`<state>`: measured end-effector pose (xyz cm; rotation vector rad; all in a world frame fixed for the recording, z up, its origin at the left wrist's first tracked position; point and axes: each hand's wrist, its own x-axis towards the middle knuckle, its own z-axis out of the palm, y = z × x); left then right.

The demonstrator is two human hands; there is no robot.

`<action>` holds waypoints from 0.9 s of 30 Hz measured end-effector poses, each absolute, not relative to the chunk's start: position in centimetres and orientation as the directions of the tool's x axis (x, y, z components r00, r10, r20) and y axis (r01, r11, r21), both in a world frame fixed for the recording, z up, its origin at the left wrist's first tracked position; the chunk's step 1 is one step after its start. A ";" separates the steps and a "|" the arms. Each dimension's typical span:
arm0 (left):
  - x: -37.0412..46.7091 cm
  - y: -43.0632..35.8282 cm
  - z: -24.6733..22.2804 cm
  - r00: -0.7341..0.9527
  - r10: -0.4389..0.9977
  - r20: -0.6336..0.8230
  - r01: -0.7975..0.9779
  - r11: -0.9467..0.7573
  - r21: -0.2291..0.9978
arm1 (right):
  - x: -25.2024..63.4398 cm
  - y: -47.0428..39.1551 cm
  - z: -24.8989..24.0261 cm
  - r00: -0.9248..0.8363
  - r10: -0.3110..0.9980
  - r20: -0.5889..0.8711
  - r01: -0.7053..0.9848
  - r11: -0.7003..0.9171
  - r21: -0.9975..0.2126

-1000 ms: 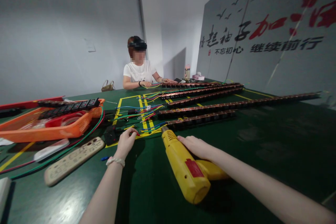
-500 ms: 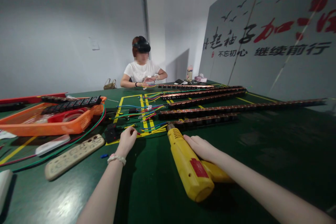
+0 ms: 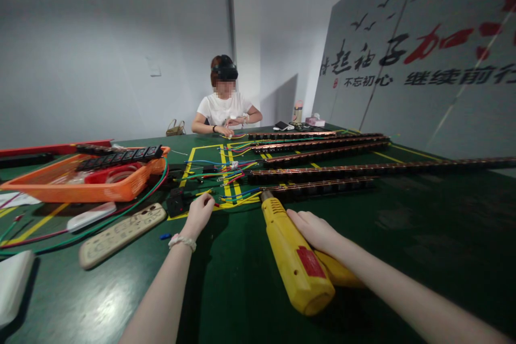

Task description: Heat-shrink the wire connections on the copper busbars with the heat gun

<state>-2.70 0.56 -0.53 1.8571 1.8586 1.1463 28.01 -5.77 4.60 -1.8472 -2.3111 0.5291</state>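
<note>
My right hand is wrapped around the handle of a yellow heat gun. The heat gun's metal nozzle points away from me, close to the wire end of the nearest black strip with copper-coloured lines. My left hand is pinched closed at the table, left of the nozzle. From its fingertips a short red wire sticks out towards yellow, blue and green wires. Just left of that hand sits a small black block.
An orange basket with black parts stands at left, behind a beige power strip and a white object. More wired strips lie across the table. Opposite sits a person wearing a headset, hands at the far strip.
The view has shifted slightly, so most things appear farther right. Both hands and the heat gun keep nearly the same place on the table. The co-worker's hand has moved a little at the wires.
</note>
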 end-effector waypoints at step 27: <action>-3.5 0.7 -0.8 0.001 0.972 0.237 0.363 -0.221 0.905 | 25.1 -7.1 4.6 -0.401 0.904 -0.146 0.885 0.341 -0.317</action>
